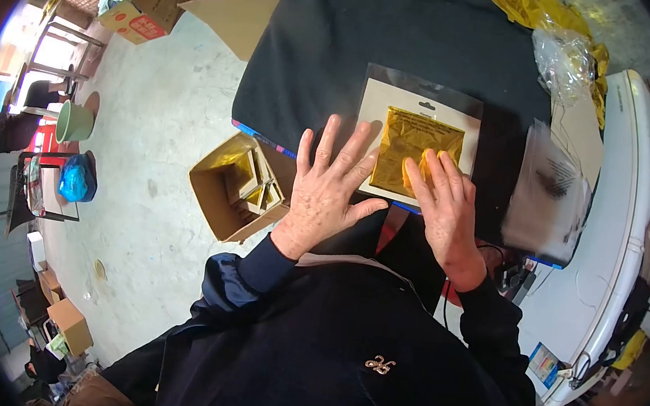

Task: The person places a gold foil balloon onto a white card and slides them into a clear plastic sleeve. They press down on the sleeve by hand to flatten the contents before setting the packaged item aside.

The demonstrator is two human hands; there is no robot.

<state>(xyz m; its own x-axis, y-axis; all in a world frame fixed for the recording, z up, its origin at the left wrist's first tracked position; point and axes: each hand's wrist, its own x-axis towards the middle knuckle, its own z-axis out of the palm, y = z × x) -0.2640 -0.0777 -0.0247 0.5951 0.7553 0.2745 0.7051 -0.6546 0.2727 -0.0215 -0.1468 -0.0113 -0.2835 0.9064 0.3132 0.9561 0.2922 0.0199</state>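
A clear plastic sleeve (464, 103) with a white card (374, 102) inside or beneath it lies on the black-covered table (324, 54). On the card is a gold foil packet (402, 136). My right hand (449, 215) reaches over the packet's lower right part, with its fingers stretched and resting on the foil. My left hand (326, 187) is spread flat at the card's left edge, fingers apart and holding nothing.
An open cardboard box (212, 192) with gold-and-white packets stands left of the table. Stacked clear sleeves (544, 201) lie at the table's right edge. Crumpled plastic (561, 61) and gold foil (528, 7) sit at the upper right. A white curved surface (613, 254) is further right.
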